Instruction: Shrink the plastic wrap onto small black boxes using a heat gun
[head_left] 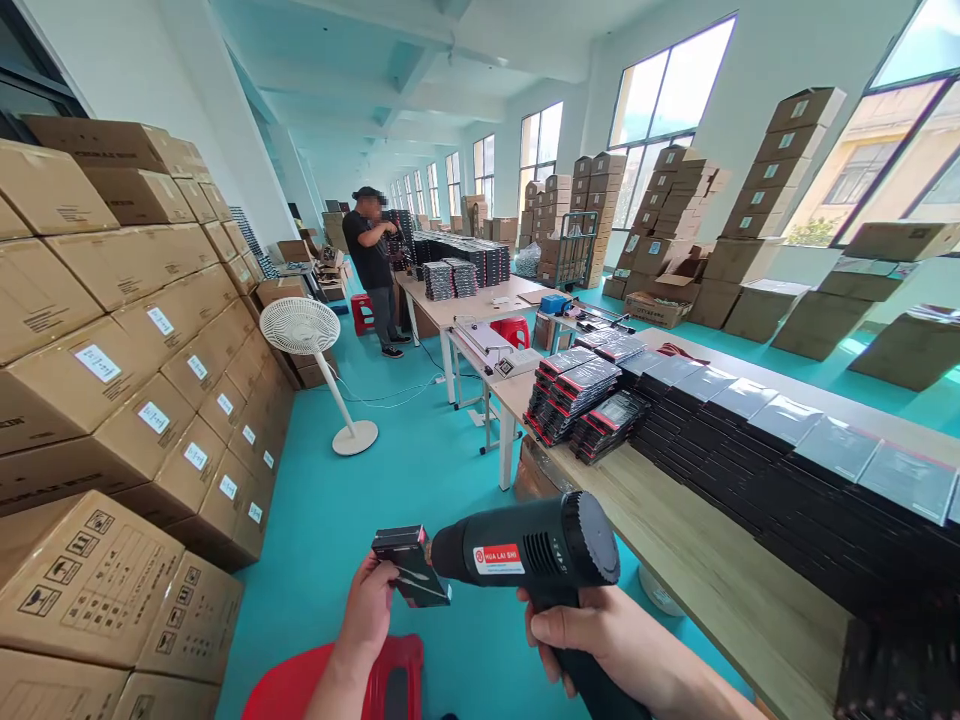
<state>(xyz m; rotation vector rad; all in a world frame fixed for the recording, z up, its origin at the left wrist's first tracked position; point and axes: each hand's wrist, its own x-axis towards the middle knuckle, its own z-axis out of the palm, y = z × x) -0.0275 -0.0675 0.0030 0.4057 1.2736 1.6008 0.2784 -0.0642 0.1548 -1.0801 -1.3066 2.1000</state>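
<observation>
My right hand [600, 630] is wrapped round the handle of a dark green heat gun [540, 545] with a red and white label. Its nozzle points left, close to a slim black box [420, 580]. That box is gripped at its left edge by my left hand [366, 605], thumb on the near face, and is held tilted above the floor. Whether nozzle and box touch, I cannot tell. On the wooden table [720, 560] to the right lie loose piles of wrapped black boxes [574, 390]. Long rows of similar stacked boxes [772, 480] run beside them.
Below my left arm is a red stool [405, 670]. Cardboard cartons [142, 340] form a wall on the left. A white fan [301, 328] stands on the turquoise floor. Farther back, a person in black [367, 250] stands beside another table [435, 300]. More cartons [772, 190] are stacked by the windows.
</observation>
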